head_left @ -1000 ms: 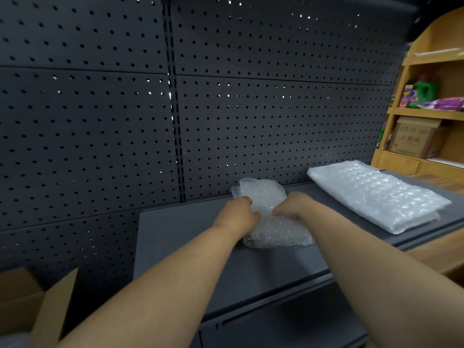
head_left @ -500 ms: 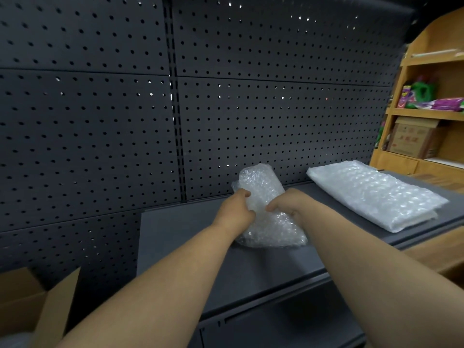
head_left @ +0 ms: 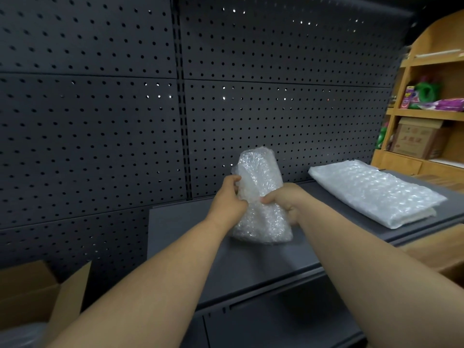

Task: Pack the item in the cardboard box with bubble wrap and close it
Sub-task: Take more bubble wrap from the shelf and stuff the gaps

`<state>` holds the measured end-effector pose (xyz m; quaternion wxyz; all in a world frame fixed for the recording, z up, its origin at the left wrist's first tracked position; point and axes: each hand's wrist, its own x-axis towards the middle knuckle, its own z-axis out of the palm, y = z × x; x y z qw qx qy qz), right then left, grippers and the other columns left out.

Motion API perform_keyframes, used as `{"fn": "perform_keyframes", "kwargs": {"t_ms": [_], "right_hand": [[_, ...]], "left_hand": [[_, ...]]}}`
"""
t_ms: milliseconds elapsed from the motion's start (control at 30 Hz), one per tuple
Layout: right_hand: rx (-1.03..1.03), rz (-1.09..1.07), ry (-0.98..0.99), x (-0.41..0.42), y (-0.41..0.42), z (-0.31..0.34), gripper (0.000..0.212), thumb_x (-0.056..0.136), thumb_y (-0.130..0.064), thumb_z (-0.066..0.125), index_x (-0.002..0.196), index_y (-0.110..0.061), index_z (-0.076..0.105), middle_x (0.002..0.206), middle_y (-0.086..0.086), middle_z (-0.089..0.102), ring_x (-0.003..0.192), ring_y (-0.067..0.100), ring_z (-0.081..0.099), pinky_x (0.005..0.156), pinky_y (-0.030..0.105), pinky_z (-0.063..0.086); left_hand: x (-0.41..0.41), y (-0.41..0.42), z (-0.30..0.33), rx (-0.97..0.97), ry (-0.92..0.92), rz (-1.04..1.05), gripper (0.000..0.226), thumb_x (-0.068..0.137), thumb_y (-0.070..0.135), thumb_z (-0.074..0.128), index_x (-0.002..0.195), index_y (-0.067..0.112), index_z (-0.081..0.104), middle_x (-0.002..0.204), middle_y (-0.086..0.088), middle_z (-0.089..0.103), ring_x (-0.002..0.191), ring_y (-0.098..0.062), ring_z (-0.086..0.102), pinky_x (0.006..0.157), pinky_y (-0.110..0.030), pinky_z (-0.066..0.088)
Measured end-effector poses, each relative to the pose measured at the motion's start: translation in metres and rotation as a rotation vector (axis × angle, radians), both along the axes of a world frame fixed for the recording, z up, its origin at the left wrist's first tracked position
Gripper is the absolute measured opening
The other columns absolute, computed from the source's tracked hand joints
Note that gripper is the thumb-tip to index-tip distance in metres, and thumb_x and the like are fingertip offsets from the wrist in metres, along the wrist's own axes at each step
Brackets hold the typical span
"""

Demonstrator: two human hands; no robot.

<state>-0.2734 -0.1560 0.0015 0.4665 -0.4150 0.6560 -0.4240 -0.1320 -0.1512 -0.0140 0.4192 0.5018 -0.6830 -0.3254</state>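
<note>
Bundle (head_left: 261, 197) of clear bubble wrap, upright and slightly tilted at scene centre — narrow, rounded top toward the far pegboard (head_left: 100, 121), wider, crumpled base touching the dark shelf (head_left: 200, 259). Small bubbles all over, glinting white; a pale shape inside, too blurred by the layers to identify. Waist pinched in where both hands meet.

Left hand (head_left: 229, 200) on the bundle's left side, fingers curled round the wrap, thumb up near the upper part. Right hand (head_left: 283, 200) on the right side at mid-height, fingers (head_left: 266, 199) curled and pinching the wrap toward the left hand, knuckles nearly touching it. Both forearms reaching in from the near edge.

To the right on the same shelf, well apart from the bundle — a flat folded stack (head_left: 376, 194) of larger-bubble wrap, lying at an angle. Near left corner, a cardboard box (head_left: 37, 297) with flaps open, partly cut off by the frame edge, something pale inside at the bottom left. Far right, wooden shelving (head_left: 431, 114) with a brown carton (head_left: 416, 141), a green bottle and purple packets.
</note>
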Motion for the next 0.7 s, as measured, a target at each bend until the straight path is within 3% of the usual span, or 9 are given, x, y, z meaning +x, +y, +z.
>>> {"fn": "perform_keyframes", "kwargs": {"t_ms": [67,267,333,433,500,600,700], "right_hand": [[-0.04,-0.013,-0.013,0.005,0.006,0.005,0.045,0.075,0.008,0.07,0.117,0.002,0.057,0.111,0.022,0.065,0.099,0.04,0.066,0.087,0.059,0.052],[-0.146,0.001,0.084,0.014,0.02,0.016,0.039,0.074,0.005,0.071,0.109,-0.003,0.056,0.107,0.02,0.065,0.097,0.039,0.065,0.087,0.056,0.053],[-0.17,0.029,0.141,0.017,0.025,0.02,0.039,0.075,0.003,0.072,0.109,-0.005,0.055,0.107,0.018,0.064,0.097,0.038,0.065,0.088,0.054,0.053],[-0.219,0.077,0.253,0.026,0.032,0.025,0.043,0.074,0.001,0.072,0.113,-0.005,0.055,0.11,0.017,0.064,0.098,0.035,0.064,0.09,0.05,0.053],[-0.257,0.129,0.333,0.034,0.039,0.03,0.041,0.075,0.001,0.069,0.113,-0.006,0.056,0.107,0.014,0.064,0.093,0.03,0.064,0.085,0.042,0.055],[-0.312,0.257,0.509,0.058,0.051,0.04,0.035,0.076,0.0,0.067,0.108,-0.008,0.057,0.097,0.01,0.063,0.078,0.023,0.061,0.064,0.027,0.05],[-0.35,0.362,0.733,0.093,0.06,0.047,0.028,0.074,-0.005,0.064,0.101,-0.011,0.057,0.092,0.008,0.062,0.073,0.022,0.059,0.059,0.025,0.047]], "left_hand": [[0.005,0.003,0.003,-0.001,0.042,0.003,0.055,0.083,-0.001,0.052,0.134,0.016,0.04,0.115,-0.002,0.057,0.094,-0.014,0.053,0.066,-0.02,0.042],[0.024,0.015,0.01,-0.018,0.067,0.02,0.055,0.084,0.004,0.061,0.132,0.015,0.038,0.107,-0.002,0.059,0.09,-0.013,0.054,0.065,-0.015,0.043],[0.035,0.021,0.013,-0.022,0.054,0.031,0.06,0.085,0.011,0.065,0.137,0.015,0.035,0.105,0.003,0.055,0.093,-0.012,0.054,0.074,-0.022,0.045],[0.056,0.03,0.016,-0.075,0.026,0.089,0.062,0.087,0.024,0.066,0.139,0.017,0.035,0.123,-0.001,0.053,0.104,-0.013,0.053,0.086,-0.028,0.045],[0.075,0.035,0.018,-0.192,-0.07,0.17,0.059,0.087,0.03,0.065,0.139,0.017,0.039,0.135,-0.003,0.049,0.117,-0.016,0.051,0.094,-0.029,0.043],[0.107,0.049,0.026,-0.433,-0.359,0.282,0.058,0.088,0.032,0.062,0.139,0.017,0.039,0.142,-0.003,0.042,0.13,-0.02,0.042,0.106,-0.034,0.036],[0.139,0.063,0.038,-0.584,-0.582,0.324,0.067,0.088,0.033,0.062,0.146,0.017,0.03,0.152,-0.002,0.03,0.14,-0.02,0.029,0.114,-0.035,0.024]]}}
